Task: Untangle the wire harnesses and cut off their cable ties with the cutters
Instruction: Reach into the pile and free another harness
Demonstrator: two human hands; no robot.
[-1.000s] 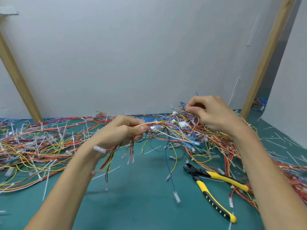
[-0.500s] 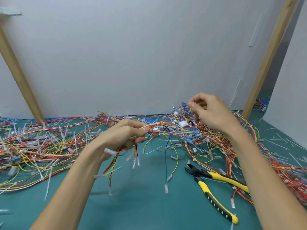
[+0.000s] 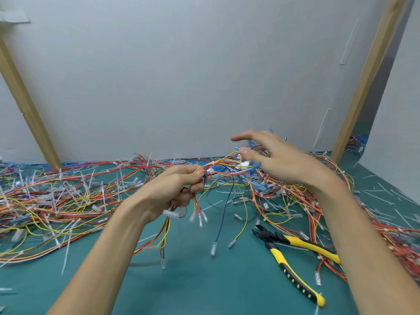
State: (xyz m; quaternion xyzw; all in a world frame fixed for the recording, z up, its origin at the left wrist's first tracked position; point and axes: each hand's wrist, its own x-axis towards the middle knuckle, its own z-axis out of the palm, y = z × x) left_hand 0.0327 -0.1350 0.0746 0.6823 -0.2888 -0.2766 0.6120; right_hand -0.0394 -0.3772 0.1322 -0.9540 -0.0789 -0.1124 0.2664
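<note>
Right hand [image 3: 279,162] newly splayed; cutters [image 3: 273,239] nose-leftward

I get bright, even light, with only a faint shadow on the mat [image 3: 216,288] left of the cutters [image 3: 272,238]. Dangling connectors [image 3: 200,218] up-left of them look motion-smeared.

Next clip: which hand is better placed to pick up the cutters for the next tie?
Right. The right hand is open and holds nothing, and the cutters lie on the mat on its side, beside that forearm. The left hand grips the harness.
</note>
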